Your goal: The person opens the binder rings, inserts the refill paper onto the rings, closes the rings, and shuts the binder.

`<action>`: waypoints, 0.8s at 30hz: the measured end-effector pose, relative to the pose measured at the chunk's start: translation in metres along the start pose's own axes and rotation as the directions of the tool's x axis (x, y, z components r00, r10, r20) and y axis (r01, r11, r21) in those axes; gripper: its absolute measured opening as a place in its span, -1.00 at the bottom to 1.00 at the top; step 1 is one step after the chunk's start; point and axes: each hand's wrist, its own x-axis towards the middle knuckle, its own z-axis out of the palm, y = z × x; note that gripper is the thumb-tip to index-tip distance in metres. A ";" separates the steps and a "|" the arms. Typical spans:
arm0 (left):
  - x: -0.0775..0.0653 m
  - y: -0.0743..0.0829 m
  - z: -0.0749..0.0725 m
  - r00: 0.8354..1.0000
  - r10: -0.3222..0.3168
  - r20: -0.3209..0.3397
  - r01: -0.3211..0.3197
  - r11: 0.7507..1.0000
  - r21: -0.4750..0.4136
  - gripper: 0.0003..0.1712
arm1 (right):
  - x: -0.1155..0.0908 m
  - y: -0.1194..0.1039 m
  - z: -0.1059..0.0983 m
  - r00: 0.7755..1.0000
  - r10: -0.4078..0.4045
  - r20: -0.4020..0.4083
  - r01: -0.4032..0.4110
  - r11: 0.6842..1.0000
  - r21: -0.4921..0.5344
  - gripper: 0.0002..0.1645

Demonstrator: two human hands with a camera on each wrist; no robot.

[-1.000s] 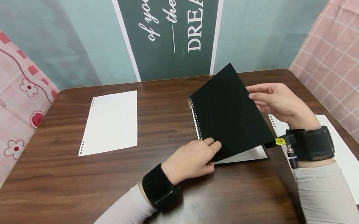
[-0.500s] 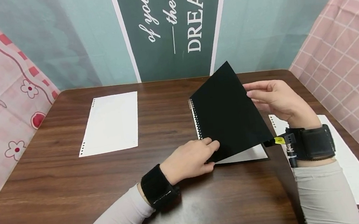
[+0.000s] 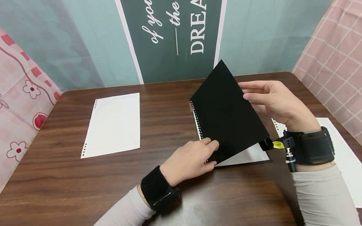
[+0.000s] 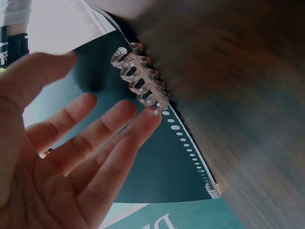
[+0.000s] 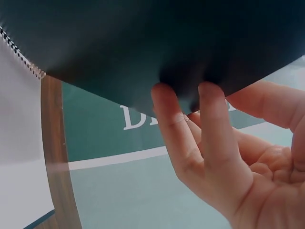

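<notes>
A loose-leaf notebook lies right of the table's middle, its black cover point(image 3: 228, 118) raised at a slant. White pages point(image 3: 247, 155) show beneath the cover's near edge. My right hand point(image 3: 275, 102) pinches the cover's right edge; in the right wrist view its fingers point(image 5: 217, 119) lie against the cover's underside. My left hand point(image 3: 188, 162) rests at the near left corner, by the binding. Clear plastic rings point(image 4: 140, 78) stand beside its fingertips in the left wrist view, with a row of holes running on to more rings point(image 4: 213, 191) at the far end.
A white punched sheet point(image 3: 112, 124) lies on the table to the left. Another punched sheet point(image 3: 351, 168) lies at the right, partly under my right forearm. Printed cloths hang behind and at both sides of the wooden table point(image 3: 60, 201).
The cover's free edge has swung left and a little upward, with my right hand moving left along with it. My left hand has barely shifted.
</notes>
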 end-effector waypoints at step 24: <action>-0.020 0.001 -0.012 0.992 -0.096 -0.077 0.085 0.988 -0.127 -0.50 | 0.003 -0.025 0.054 0.999 0.023 0.046 -0.009 0.963 -0.268 -0.30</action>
